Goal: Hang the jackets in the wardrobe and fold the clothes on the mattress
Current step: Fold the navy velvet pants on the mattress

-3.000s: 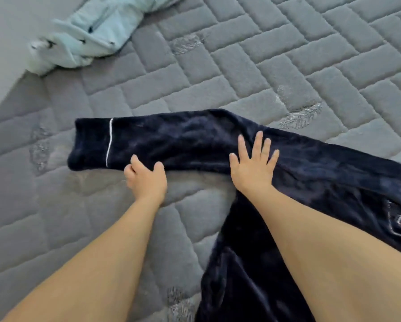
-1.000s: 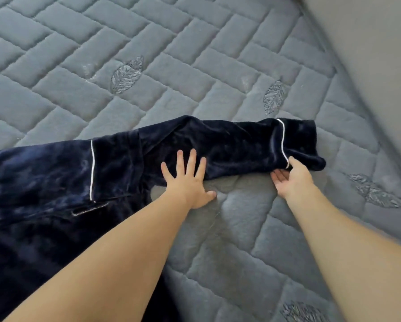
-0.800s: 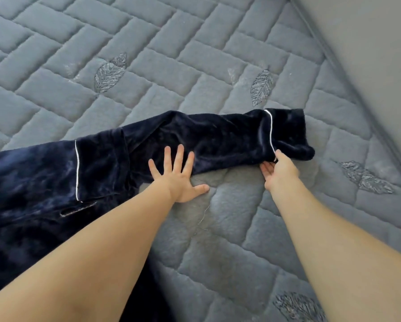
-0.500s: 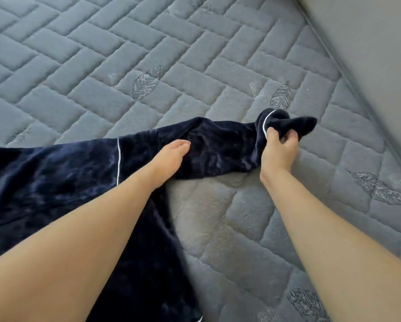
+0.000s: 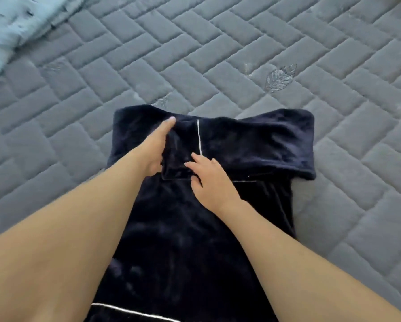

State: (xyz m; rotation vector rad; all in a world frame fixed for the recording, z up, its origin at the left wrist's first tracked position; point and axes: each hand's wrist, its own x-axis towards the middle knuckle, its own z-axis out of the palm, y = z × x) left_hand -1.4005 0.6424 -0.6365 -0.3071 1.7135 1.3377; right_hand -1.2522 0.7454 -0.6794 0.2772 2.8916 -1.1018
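Hands flat, fingers straight: left hand (image 5: 155, 149) and right hand (image 5: 208, 180) press cuff (image 5: 183, 147) onto top (image 5: 194, 228), likely setting the fold, on mattress (image 5: 334, 66).

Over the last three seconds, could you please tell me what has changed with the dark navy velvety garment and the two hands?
The dark navy velvety garment had its sleeves spread outward; both now lie folded across its top, the white-piped cuff at the middle. The right hand has let go of that cuff and rests flat beside it; the left hand presses flat next to it. The garment stays on the grey quilted mattress; the pale blue cloth stays at its far left.
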